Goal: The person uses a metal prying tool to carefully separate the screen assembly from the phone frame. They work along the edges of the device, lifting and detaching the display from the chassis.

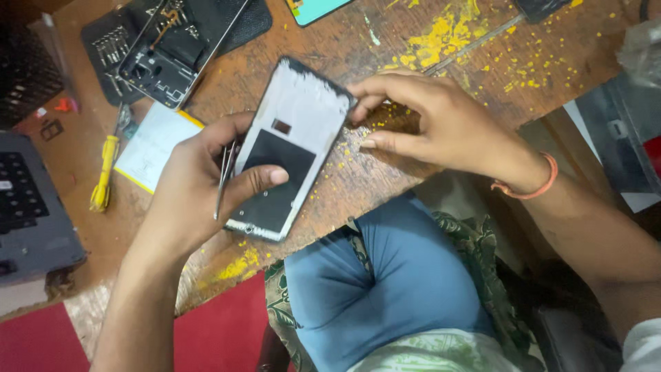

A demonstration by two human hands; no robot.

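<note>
Near the front edge of the worn wooden bench (385,172), a silver-framed phone screen assembly with a white back and a black rectangular patch (289,148) lies at a slant, its lower end almost at the bench edge. Both hands are on it. The left hand (200,186) wraps the left long side, thumb pressed flat across the black patch, and it's also pinching a pair of thin metal tweezers (224,180) between the fingers, tips pointing down along the frame's edge. So that hand is closed around both the tweezers and the frame. The right hand (430,124), with an orange band at the wrist (533,189), comes in from the right; its fingertips curl onto the top right corner of the frame and one finger reaches toward the right long side. Looks like a light hold on the corner, not a full grasp.

Yellow crumbs and smears (441,38) are scattered over the bench toward the back right. Toward the back left, an opened phone body showing its dark internals (172,52) sits on a black mat (241,24). Just left of the left hand there's a white, yellow-edged flat pad (151,145), and beside that a yellow-handled screwdriver (103,176). A dark grey keyboard-like device (31,207) is at the far left edge.
</note>
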